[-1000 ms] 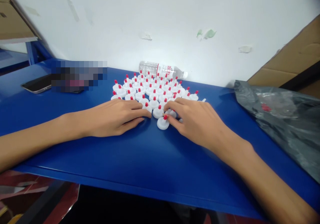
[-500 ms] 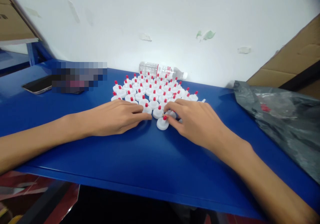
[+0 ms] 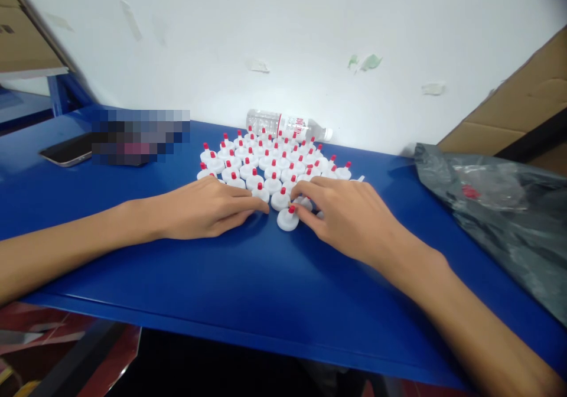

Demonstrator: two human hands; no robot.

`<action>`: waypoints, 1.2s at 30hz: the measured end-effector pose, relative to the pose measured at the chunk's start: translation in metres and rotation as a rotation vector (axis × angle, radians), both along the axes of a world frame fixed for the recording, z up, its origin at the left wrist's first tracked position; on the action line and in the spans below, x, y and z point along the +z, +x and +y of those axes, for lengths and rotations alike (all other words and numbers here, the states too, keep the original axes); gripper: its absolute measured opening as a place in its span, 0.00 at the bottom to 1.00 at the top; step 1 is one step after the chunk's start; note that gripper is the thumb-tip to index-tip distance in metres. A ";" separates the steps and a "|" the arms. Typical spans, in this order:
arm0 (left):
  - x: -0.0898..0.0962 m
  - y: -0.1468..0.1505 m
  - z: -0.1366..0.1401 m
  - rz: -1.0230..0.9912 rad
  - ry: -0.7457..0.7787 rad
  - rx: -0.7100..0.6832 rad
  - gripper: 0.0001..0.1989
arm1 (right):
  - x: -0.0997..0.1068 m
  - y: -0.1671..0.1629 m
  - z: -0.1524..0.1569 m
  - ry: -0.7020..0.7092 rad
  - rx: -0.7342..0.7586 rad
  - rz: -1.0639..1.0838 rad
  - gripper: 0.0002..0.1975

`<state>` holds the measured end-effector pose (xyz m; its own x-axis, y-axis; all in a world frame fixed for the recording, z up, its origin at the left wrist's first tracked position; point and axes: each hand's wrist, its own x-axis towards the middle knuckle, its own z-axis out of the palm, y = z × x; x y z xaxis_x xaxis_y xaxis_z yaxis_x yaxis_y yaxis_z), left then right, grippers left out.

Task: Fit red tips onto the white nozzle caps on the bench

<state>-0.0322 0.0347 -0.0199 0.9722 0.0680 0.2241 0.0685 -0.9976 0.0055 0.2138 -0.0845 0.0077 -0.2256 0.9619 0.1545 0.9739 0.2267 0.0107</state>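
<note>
- So, where's the front cap [image 3: 287, 223]?
- On the table [image 3: 221, 290], wearer's side of the bottle [image 3: 263, 122], at the near edge of the cap cluster [image 3: 272, 186], the edge farthest from the bottle.
- Hands?
- Right hand [image 3: 341, 208]: half curled, thumb at the front cap's red tip [image 3: 291, 209], forefinger just beyond it on the bottle side. Can't tell if it's gripping or only touching. Left hand [image 3: 217, 211]: palm down, fingers loosely stretched, nothing held that I can see, forefinger just beside the cluster's near edge.
- Failure modes?
- My read: an off-centre thumb push on that narrow tip could topple the cap or skid it. Spacing's tight, so a knuckle brush could shunt neighbours toward the bottle.
- Orientation?
- Tip up, disc base down. Axis through the tip roughly vertical, square to the bottle's, which lies sideways. Slight lean toward the bottle's neck end; may just be lens.
</note>
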 end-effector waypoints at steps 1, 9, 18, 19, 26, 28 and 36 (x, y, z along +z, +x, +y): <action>0.000 0.000 0.000 -0.016 -0.012 -0.001 0.15 | 0.000 0.000 0.000 0.001 0.000 0.001 0.11; -0.001 0.002 -0.001 -0.082 -0.122 -0.008 0.14 | 0.001 0.000 0.000 0.002 0.002 -0.001 0.11; -0.001 0.005 -0.004 -0.137 -0.164 -0.021 0.15 | -0.001 0.000 0.001 0.010 0.008 -0.002 0.11; -0.001 0.005 -0.005 -0.150 -0.161 -0.024 0.14 | -0.001 0.000 0.001 0.009 0.008 -0.002 0.11; -0.004 0.005 -0.005 -0.235 -0.123 -0.036 0.13 | -0.002 -0.001 0.001 0.002 -0.002 0.003 0.12; -0.004 0.005 -0.005 -0.241 -0.112 -0.041 0.13 | -0.002 0.000 0.001 0.004 -0.003 0.000 0.12; -0.003 0.005 -0.006 -0.209 -0.127 -0.029 0.14 | 0.000 0.000 -0.001 -0.004 0.008 -0.007 0.13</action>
